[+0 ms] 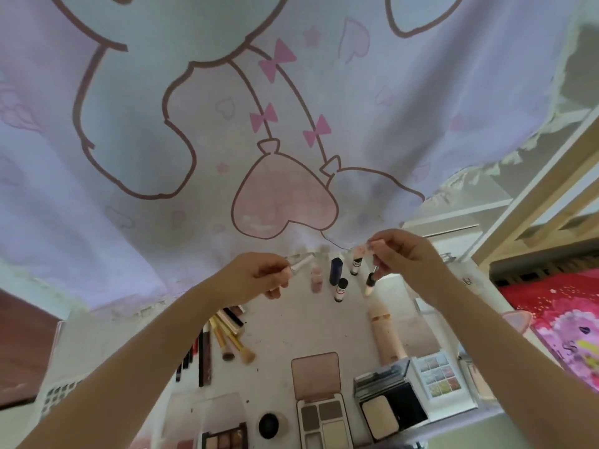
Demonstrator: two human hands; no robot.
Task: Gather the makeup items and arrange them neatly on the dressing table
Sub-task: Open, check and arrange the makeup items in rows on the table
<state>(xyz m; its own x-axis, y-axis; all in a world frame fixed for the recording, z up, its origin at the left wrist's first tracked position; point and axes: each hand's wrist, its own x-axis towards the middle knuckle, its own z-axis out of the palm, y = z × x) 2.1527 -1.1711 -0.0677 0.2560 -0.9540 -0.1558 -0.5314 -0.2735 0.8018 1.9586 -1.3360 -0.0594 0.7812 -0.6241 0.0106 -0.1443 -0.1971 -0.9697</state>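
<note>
a pale printed curtain (227,124) with a cartoon outline and pink bows hangs over the back of my dressing table (282,332), whose white top is speckled and matte. along the near edge lie the flat, hard-cased things: an open brown-shade palette (321,403), a dark compact (389,406) beside it, and a small square palette (439,377) to their right. a smooth peach tube (387,335) lies lengthwise behind them, and gold-handled brushes (231,340) fan out on the left.

my left hand (262,277) pinches a slim silver-and-white tube (301,265), its long axis pointing up and right toward the upright row at the back: a navy lipstick (336,270) and small black-capped bottles (341,289). my right hand (405,259) grips a little pink item (372,246) and, lower in the fingers, a dark-capped concealer tube (370,283) hanging down. that row stands between my hands, just beyond both, so i judge each piece should go down upright beside it.
</note>
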